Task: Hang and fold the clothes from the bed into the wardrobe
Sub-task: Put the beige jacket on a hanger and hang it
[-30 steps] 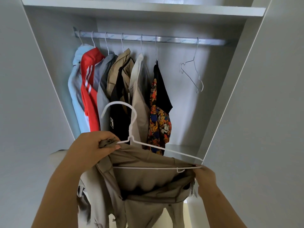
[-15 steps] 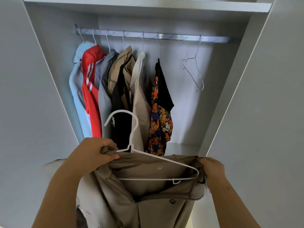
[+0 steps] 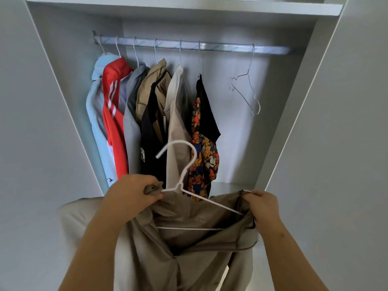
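Observation:
I hold a beige garment (image 3: 168, 255) in front of the open wardrobe, with a white hanger (image 3: 184, 177) partly inside its neck opening and the hook sticking up. My left hand (image 3: 132, 196) grips the garment's left shoulder together with the hanger's left end. My right hand (image 3: 262, 208) pinches the garment's right edge at the hanger's right tip. Above, the metal rail (image 3: 210, 46) carries several hung clothes: light blue, red with white stripes, grey, tan, black, cream and a bear-print shirt (image 3: 201, 162).
An empty wire hanger (image 3: 247, 91) hangs on the rail's right part, with free rail on either side of it. A white shelf (image 3: 184, 6) runs above the rail. The wardrobe's white side panels (image 3: 294, 101) stand left and right.
Both hands and the garment have shifted slightly right and up toward the wardrobe. My right hand has pulled the garment's right edge further over the hanger's end.

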A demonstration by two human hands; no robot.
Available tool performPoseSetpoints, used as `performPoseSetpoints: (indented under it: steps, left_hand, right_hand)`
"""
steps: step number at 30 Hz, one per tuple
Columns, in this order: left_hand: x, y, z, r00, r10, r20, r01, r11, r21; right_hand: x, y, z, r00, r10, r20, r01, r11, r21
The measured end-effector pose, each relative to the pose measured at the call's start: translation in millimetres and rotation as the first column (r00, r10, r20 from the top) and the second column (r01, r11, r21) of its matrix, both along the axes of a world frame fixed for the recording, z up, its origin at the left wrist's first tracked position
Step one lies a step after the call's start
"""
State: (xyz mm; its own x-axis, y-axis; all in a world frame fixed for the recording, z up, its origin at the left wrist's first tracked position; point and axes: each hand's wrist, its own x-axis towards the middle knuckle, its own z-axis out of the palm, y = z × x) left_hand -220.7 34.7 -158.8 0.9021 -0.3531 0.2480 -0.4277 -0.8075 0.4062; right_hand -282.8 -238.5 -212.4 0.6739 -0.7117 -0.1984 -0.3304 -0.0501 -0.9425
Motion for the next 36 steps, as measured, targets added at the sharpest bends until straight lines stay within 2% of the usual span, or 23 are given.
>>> performPoseSetpoints:
  steps: [3, 5, 7, 10, 12, 14, 15, 17, 19, 21, 23, 25, 27, 30, 31, 33, 34, 35, 36]
  left_hand:
    - [-6.2, -24.8, -10.8, 1.000, -0.028, 0.012, 0.027, 0.999, 0.017]
    - [-10.6, -42.0, -21.2, 0.998, -0.015, 0.053, 0.013, 0.999, 0.035]
    - [-14.1, -51.0, -29.1, 0.996, 0.025, 0.085, -0.023, 1.000, -0.018]
    - [-16.6, -50.3, -29.6, 0.993, 0.076, 0.086, -0.057, 0.977, -0.205]
    - [-17.1, -47.4, -26.6, 0.994, 0.097, 0.058, -0.073, 0.942, -0.326]
    - [-17.7, -44.6, -21.4, 0.993, 0.114, 0.016, -0.096, 0.897, -0.432]
    - [-18.1, -43.3, -18.0, 0.993, 0.115, 0.007, -0.098, 0.873, -0.478]
    - [-19.0, -41.2, -10.4, 0.994, 0.112, 0.019, -0.084, 0.834, -0.545]
    - [-19.4, -39.6, -2.7, 0.993, 0.115, 0.034, -0.073, 0.803, -0.591]
    - [-19.1, -38.6, 3.6, 0.992, 0.122, 0.035, -0.073, 0.778, -0.624]
    - [-18.5, -38.3, 7.7, 0.990, 0.131, 0.046, -0.073, 0.770, -0.634]
    - [-17.5, -38.1, 9.6, 0.988, 0.141, 0.067, -0.070, 0.781, -0.621]
    - [-17.1, -40.7, 10.9, 0.987, 0.145, 0.068, -0.076, 0.796, -0.600]
    - [-16.7, -43.9, 9.6, 0.987, 0.145, 0.065, -0.086, 0.831, -0.550]
    - [-16.9, -44.4, 8.0, 0.988, 0.141, 0.057, -0.089, 0.841, -0.533]
    - [-16.7, -45.7, 5.0, 0.990, 0.135, 0.028, -0.102, 0.855, -0.508]
    - [-16.9, -45.7, 4.0, 0.991, 0.133, 0.017, -0.107, 0.858, -0.502]
    - [-17.5, -45.2, 4.0, 0.991, 0.131, 0.011, -0.108, 0.857, -0.503]
    - [-18.3, -43.9, 4.8, 0.992, 0.128, 0.014, -0.103, 0.855, -0.508]
  right_hand:
    - [7.0, 21.4, 12.5, 0.997, 0.073, 0.007, -0.073, 0.997, -0.017]
    - [10.1, 41.2, 20.5, 0.985, 0.164, 0.045, -0.166, 0.986, 0.036]
    - [11.5, 56.5, 26.5, 0.965, 0.254, 0.064, -0.254, 0.967, -0.005]
    - [6.1, 65.0, 38.2, 0.931, 0.362, 0.035, -0.334, 0.890, -0.311]
    - [0.3, 62.8, 43.6, 0.917, 0.399, 0.029, -0.308, 0.751, -0.584]
    - [-4.3, 58.2, 44.7, 0.914, 0.402, 0.051, -0.241, 0.641, -0.729]
    - [-5.4, 54.9, 44.0, 0.914, 0.396, 0.089, -0.215, 0.658, -0.721]
    - [-7.1, 47.2, 44.4, 0.911, 0.324, 0.254, -0.133, 0.816, -0.563]
    - [-6.7, 39.2, 44.7, 0.912, 0.151, 0.382, 0.013, 0.918, -0.396]
    - [-5.7, 34.0, 45.6, 0.921, 0.044, 0.387, 0.059, 0.966, -0.250]
    - [-6.8, 32.4, 44.7, 0.932, 0.055, 0.358, -0.041, 0.998, -0.048]
    - [-8.9, 33.4, 43.4, 0.939, 0.119, 0.324, -0.144, 0.988, 0.054]
    - [-10.3, 33.1, 43.9, 0.935, 0.193, 0.297, -0.198, 0.980, -0.015]
    - [-13.6, 32.6, 48.9, 0.877, 0.262, 0.402, -0.306, 0.951, 0.049]
    - [-15.3, 31.8, 52.8, 0.842, 0.272, 0.466, -0.367, 0.922, 0.126]
    - [-18.2, 30.3, 61.5, 0.758, 0.287, 0.586, -0.527, 0.799, 0.291]
    - [-18.9, 30.3, 65.7, 0.742, 0.296, 0.602, -0.568, 0.753, 0.331]
    - [-16.6, 29.2, 66.1, 0.746, 0.304, 0.592, -0.564, 0.761, 0.320]
    - [-14.4, 29.2, 64.9, 0.781, 0.280, 0.558, -0.493, 0.824, 0.277]
